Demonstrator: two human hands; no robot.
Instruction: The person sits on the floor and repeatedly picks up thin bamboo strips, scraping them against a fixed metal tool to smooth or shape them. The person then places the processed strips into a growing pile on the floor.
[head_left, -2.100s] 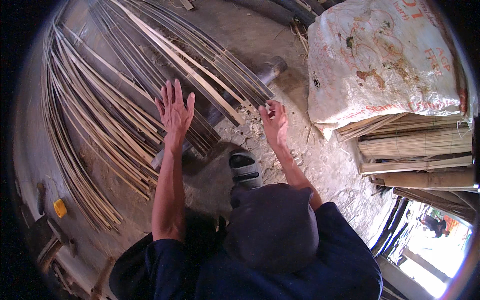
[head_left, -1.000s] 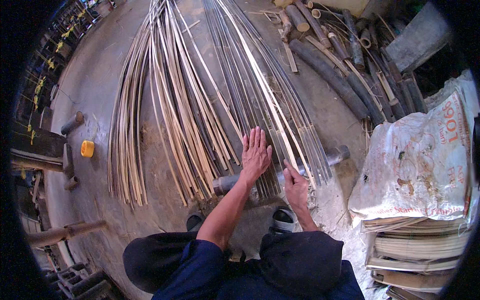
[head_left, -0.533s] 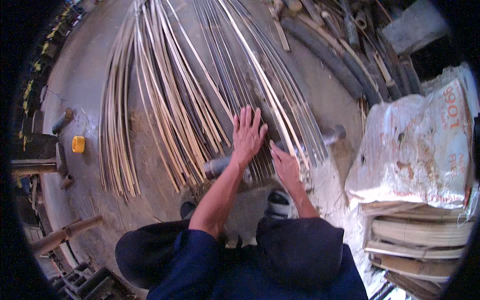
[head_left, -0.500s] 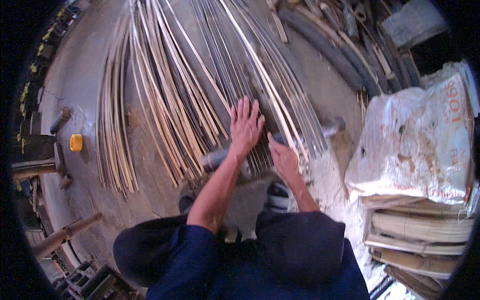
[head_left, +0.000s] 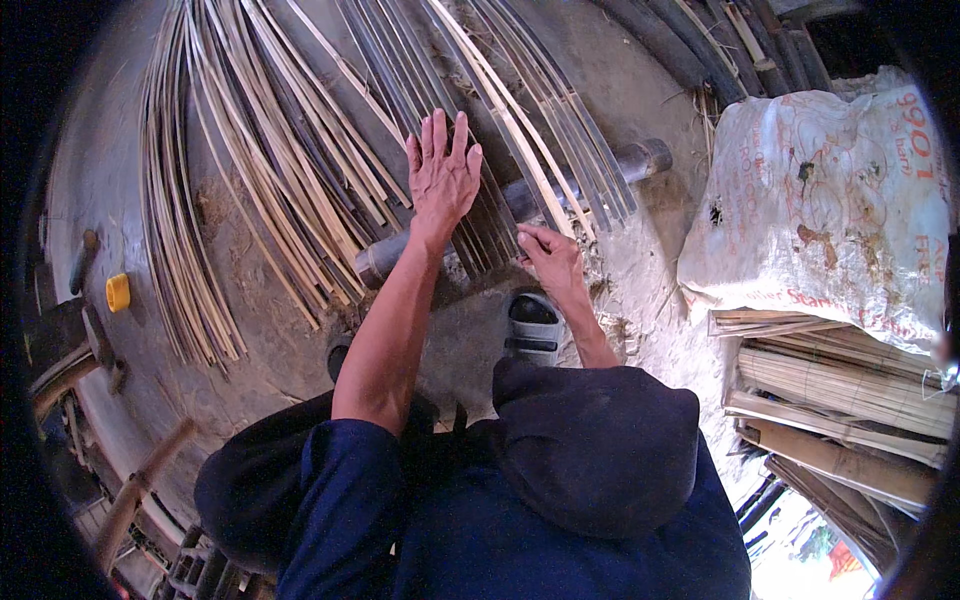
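Note:
My left hand (head_left: 442,185) lies flat on a band of dark bamboo-like strips (head_left: 487,240), fingers stretched away from me. Beside the near ends of these strips, my right hand (head_left: 555,262) is closed in a pinch, thumb against curled forefinger. Whatever it holds, if anything, is too small to make out. A dark round pole (head_left: 385,260) runs crosswise under the strips. Pale strips (head_left: 530,165) and more dark strips (head_left: 605,190) rest over it to the right of my hands.
Long pale strips (head_left: 270,180) fan across the floor at left, near a yellow tape roll (head_left: 118,292). A stuffed white sack (head_left: 815,215) sits at right above stacked bamboo slats (head_left: 840,385). My sandalled foot (head_left: 533,325) is close behind the pole.
The view has shifted, so the floor things appear further up and left. My right hand's fingers have curled in, and it has moved slightly right. My left hand stays flat on the dark strips.

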